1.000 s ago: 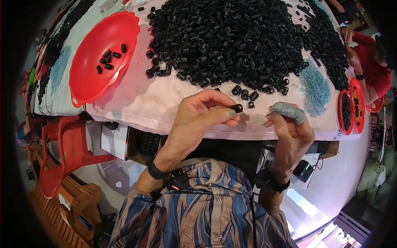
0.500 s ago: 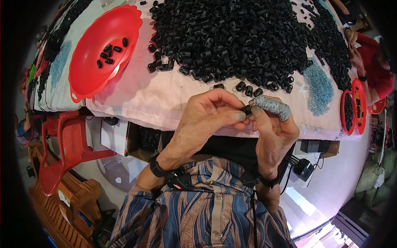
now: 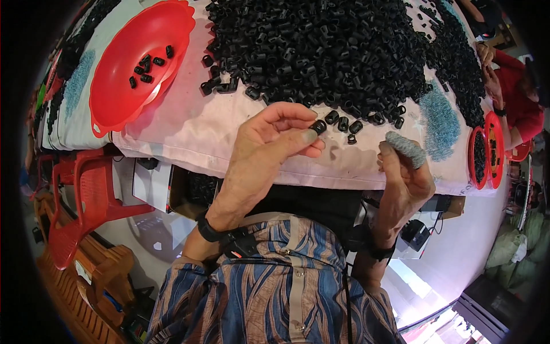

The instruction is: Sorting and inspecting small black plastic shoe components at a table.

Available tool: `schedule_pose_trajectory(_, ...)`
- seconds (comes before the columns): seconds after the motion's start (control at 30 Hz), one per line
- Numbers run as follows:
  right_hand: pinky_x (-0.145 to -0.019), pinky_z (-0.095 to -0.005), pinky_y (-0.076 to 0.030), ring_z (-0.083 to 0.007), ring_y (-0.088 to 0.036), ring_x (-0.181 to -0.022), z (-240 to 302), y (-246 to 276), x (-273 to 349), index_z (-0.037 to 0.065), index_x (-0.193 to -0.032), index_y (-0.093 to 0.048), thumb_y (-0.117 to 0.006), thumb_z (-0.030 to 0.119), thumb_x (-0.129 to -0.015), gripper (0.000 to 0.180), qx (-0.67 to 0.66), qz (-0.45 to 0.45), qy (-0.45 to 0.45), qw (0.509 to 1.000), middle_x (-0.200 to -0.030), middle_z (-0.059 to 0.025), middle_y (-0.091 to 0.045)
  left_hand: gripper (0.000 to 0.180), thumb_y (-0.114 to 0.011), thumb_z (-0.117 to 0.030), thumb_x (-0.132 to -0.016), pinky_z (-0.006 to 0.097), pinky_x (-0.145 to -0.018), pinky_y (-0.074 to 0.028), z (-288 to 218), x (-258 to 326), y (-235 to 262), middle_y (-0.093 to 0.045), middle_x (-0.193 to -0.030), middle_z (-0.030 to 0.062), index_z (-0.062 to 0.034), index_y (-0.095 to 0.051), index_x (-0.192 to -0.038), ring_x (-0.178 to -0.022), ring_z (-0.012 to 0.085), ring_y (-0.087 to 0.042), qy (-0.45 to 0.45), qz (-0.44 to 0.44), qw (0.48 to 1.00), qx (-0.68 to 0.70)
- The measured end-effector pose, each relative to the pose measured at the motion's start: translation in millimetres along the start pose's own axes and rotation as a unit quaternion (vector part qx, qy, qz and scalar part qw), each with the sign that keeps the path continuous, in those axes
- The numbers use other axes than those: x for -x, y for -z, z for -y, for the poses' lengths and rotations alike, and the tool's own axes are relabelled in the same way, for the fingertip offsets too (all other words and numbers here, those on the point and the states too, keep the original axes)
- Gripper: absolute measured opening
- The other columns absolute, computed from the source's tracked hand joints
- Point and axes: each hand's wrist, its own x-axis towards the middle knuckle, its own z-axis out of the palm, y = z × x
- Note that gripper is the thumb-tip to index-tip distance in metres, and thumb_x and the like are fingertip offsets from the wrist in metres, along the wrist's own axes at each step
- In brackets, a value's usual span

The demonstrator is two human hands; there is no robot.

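My left hand (image 3: pixel 269 149) pinches a small black plastic ring (image 3: pixel 318 126) between thumb and fingertips, just above the near edge of the pale cloth-covered table (image 3: pixel 189 132). My right hand (image 3: pixel 404 178) is closed around a bluish-grey bundle of small beads (image 3: pixel 405 148) at the table's front edge, a hand's width to the right. A few loose black rings (image 3: pixel 349 125) lie between the hands. Behind them a large heap of black rings (image 3: pixel 326 46) covers the middle of the table.
A red bowl (image 3: pixel 114 92) holding several black rings stands at the left. Two red dishes (image 3: pixel 486 150) of dark pieces stand at the right, near another person's red sleeve (image 3: pixel 518 103). Blue bead piles (image 3: pixel 438 117) lie on the cloth. A red plastic chair (image 3: pixel 80 200) stands lower left.
My hands met at the table edge half a second ago, ring against bead bundle. They have since drawn apart; the right hand moved right, and the left hand still holds a ring.
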Motion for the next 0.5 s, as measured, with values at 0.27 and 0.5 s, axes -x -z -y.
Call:
schedule_pose_trajectory(0.27,-0.067,-0.0315,-0.051,-0.025,-0.063,-0.079,-23.5,-14.9,-2.0,-0.004,-0.086,-0.068,-0.075,-0.007,-0.07,0.018,0.195,0.076,0.229,0.951,-0.091,-0.0124,-0.065,0.021,-0.061,-0.003,-0.091,0.028,-0.078,-0.056,1.0,0.4,-0.7,-0.066,-0.099,0.0135,0.0042,-0.061,-0.111,-0.087,0.0189,-0.067,0.0,0.017,1.0,-0.014)
schedule_pose_trajectory(0.5,-0.067,-0.0328,-0.05,-0.0264,-0.063,-0.079,-28.1,-20.3,0.0,-0.004,-0.089,-0.065,-0.069,-0.01,-0.072,0.018,0.145,0.045,0.228,0.962,-0.091,-0.012,-0.065,0.02,-0.063,-0.001,-0.089,0.028,-0.078,-0.056,2.6,1.2,-0.9,-0.067,-0.098,0.0129,0.0036,-0.062,-0.109,-0.086,0.0182,-0.067,0.012,0.024,0.999,-0.019)
